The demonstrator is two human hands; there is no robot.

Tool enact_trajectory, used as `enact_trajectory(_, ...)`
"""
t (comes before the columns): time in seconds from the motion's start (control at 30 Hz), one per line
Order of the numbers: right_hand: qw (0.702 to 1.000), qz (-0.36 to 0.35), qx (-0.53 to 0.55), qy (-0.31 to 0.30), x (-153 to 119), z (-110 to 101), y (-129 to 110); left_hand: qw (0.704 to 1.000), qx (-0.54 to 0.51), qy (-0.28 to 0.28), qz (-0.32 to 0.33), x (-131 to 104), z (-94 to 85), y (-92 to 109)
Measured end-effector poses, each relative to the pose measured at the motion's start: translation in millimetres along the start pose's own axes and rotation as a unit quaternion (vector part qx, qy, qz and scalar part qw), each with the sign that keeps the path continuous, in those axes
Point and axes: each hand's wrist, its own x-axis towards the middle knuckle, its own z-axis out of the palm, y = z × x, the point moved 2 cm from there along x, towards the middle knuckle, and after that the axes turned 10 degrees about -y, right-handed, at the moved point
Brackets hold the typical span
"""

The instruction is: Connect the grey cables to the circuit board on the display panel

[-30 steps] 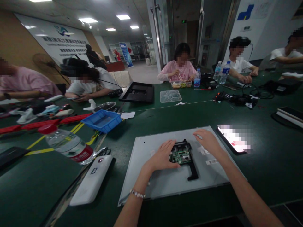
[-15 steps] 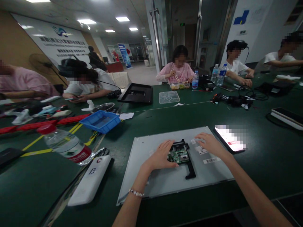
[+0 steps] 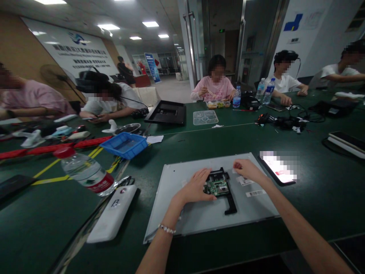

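Left hand (image 3: 196, 187) spread, thumb and fingers around the left side of the circuit board (image 3: 218, 187), apparently to steady it. Right hand (image 3: 246, 169) curled over the far right of the grey panel (image 3: 251, 211); cannot tell whether it pinches anything. Board lies mid-panel, presumably for flat support. 1 lit phone (image 3: 276, 167) lies just right.
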Motion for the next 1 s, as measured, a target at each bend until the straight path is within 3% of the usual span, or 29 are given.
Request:
enact_trajectory(0.2,1.000,0.007,0.011,0.020,2,0,9,1.000,-0.002,-0.006,-0.002,1,0.4,0)
enact_trajectory(0.37,0.996,-0.032,-0.063,0.053,-5,-4,1,1.000,0.001,-0.004,0.002,1,0.7,-1)
enact_trajectory(0.63,0.980,-0.107,-0.158,-0.050,-20,-2,-8,1.000,-0.001,0.000,0.005,0,2.2,-3)
enact_trajectory(0.87,0.968,-0.110,-0.222,-0.045,-17,-4,-4,1.000,0.008,-0.003,-0.004,1,2.5,-4)
enact_trajectory(1.0,0.968,-0.096,-0.233,-0.011,-14,-6,-12,1.000,0.012,-0.002,-0.003,0,2.5,-4)
